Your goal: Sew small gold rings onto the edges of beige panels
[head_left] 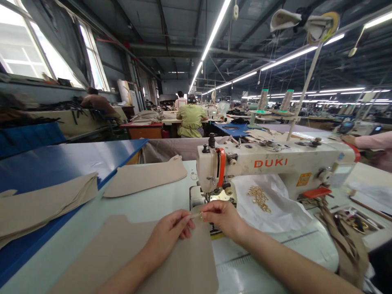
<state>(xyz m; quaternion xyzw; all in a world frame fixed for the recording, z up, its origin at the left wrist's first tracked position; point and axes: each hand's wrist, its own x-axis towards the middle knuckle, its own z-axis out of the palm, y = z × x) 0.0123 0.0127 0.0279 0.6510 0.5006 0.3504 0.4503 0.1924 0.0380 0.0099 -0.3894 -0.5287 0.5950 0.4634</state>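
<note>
My left hand (170, 232) and my right hand (222, 218) meet just in front of the needle of a cream DUKI sewing machine (275, 165). Both pinch a small thin beige strip (195, 214) between thumb and fingers. Under my hands lies a large beige cut panel (122, 257) on the pale table (153, 200). A white plastic bag (275, 204) holding several small gold metal rings (259, 198) sits right of the needle, under the machine arm.
More beige cut pieces lie at the left (43, 204) and behind (143, 177), beside a blue board (61, 161). Thread cones (262, 100) stand behind the machine. A person in a yellow-green top (190, 120) sits ahead, another (98, 104) at far left. A tray of metal parts (352, 220) at right.
</note>
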